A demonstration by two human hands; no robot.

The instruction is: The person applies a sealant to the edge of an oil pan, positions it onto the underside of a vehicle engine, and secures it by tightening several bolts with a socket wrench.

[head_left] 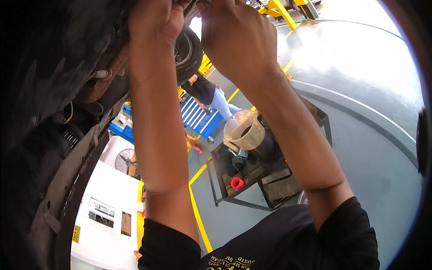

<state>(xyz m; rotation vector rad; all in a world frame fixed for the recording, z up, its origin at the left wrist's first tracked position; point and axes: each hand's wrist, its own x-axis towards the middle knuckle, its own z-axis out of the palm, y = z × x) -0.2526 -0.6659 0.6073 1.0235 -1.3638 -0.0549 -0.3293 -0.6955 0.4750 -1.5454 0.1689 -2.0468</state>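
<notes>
Under the car's underbody (54, 90), the left hand (155, 18) and right hand (236, 36) are reaching up, fingers curling about a small metal part (192, 8), mostly hidden; grip uncertain. It is probably stiff and greasy, best pinched at its rim. Beyond: tyre (189, 54), jug (245, 130), rack (252, 180), crouching person (209, 94).

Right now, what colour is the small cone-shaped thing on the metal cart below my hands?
Red; the cone shows best in the head view, on the cart.
</notes>
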